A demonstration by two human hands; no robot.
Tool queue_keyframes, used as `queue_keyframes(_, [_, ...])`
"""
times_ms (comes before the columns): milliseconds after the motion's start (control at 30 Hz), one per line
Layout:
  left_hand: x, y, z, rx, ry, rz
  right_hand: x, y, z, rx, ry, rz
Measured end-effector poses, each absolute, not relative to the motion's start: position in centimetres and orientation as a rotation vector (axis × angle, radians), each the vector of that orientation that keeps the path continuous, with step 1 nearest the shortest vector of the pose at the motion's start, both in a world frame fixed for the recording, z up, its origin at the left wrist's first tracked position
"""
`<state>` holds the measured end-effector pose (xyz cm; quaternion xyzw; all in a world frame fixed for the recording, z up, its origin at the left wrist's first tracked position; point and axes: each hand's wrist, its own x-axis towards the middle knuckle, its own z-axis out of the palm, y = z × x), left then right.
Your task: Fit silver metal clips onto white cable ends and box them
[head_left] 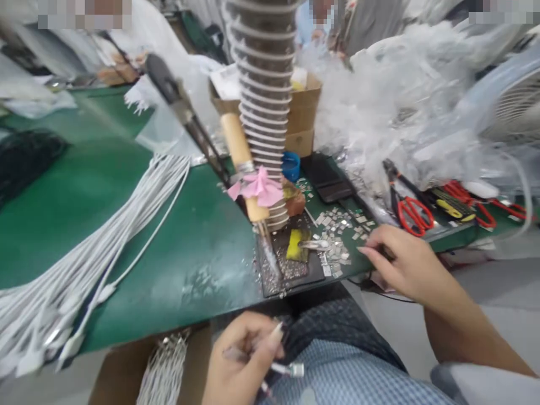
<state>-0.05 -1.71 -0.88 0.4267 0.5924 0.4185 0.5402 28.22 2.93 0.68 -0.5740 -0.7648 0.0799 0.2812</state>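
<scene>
My left hand (pixel 247 357) is closed around a white cable, whose metal connector (pixel 297 369) sticks out to the right below the fingers, above my lap. My right hand (pixel 396 261) hovers at the table's front edge, just right of the small metal pieces (pixel 337 247); thumb and forefinger are a little apart, and nothing shows between them. A soldering iron with a wooden handle (pixel 236 140) and a pink bow (pixel 264 187) points down at a dark pad (pixel 314 269). On that pad lies a yellow sponge (pixel 297 245).
White cables (pixel 126 225) cover the left of the green table (pixel 189 236). A ribbed hose (pixel 265 84) rises in the middle. Red-handled scissors (pixel 415 216), a phone (pixel 329 179), plastic bags (pixel 379 95) and a fan (pixel 517 107) are right. A box (pixel 113 371) of cables stands below.
</scene>
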Motion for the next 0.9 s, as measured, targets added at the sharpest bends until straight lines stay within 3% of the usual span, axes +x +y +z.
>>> queue_keyframes(133, [0.7, -1.5, -0.6, 0.997, 1.224, 0.945, 24.7, 0.4, 0.9, -1.118, -1.872, 0.822])
queue_keyframes(267, [1.0, -1.8, -0.7, 1.036, 1.093, 0.988, 20.7, -0.7, -1.4, -1.033, -1.707, 1.06])
queue_keyframes(900, [0.9, -1.1, -0.8, 1.395, 1.073, 0.994, 19.2, -0.1, -2.1, -0.984, -1.641, 1.106])
